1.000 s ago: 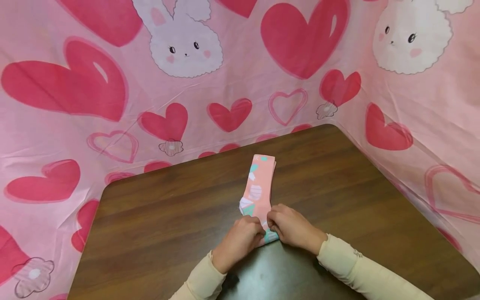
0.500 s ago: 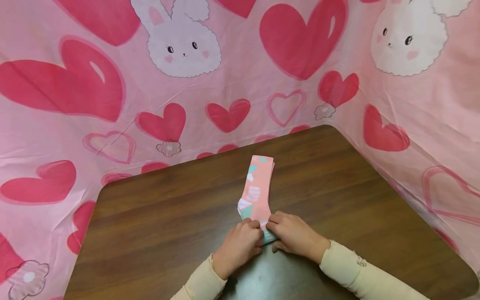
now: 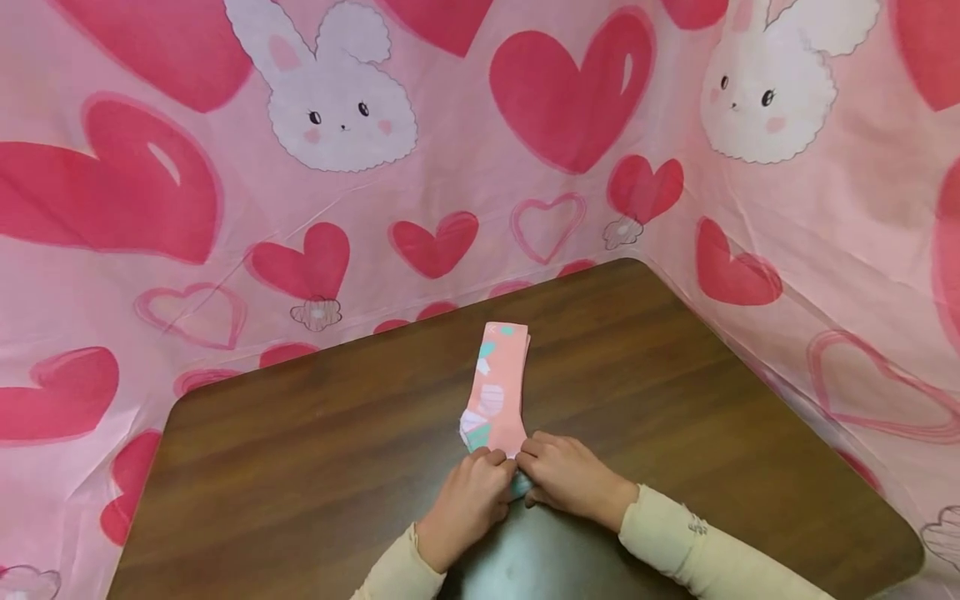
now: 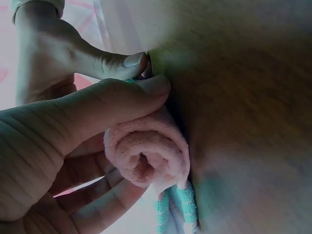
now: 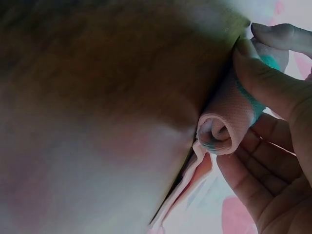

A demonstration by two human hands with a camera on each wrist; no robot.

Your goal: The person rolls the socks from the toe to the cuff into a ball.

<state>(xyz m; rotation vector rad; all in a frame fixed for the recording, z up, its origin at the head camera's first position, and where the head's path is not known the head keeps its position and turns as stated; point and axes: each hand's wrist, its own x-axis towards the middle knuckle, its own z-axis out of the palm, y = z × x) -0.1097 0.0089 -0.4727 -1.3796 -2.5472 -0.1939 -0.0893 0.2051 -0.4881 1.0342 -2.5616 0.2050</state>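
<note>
The left hand (image 3: pixel 467 498) and right hand (image 3: pixel 576 482) curl narrowly, gripping the rolled end of pink socks (image 3: pixel 501 387) on the counter (image 3: pixel 315 467).

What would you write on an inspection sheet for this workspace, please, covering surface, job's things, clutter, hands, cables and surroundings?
Surface: dark wood-grain table with rounded corners.
Job's things: patterned pink sock, cuff end lying flat, near end rolled up; one or a pair, unclear.
Clutter: nothing seen.
Hands: left hand and right hand both hold the rolled end between thumb and fingers.
Cables: nothing seen.
Surroundings: wrinkled pink backdrop printed with hearts and rabbit heads.
</note>
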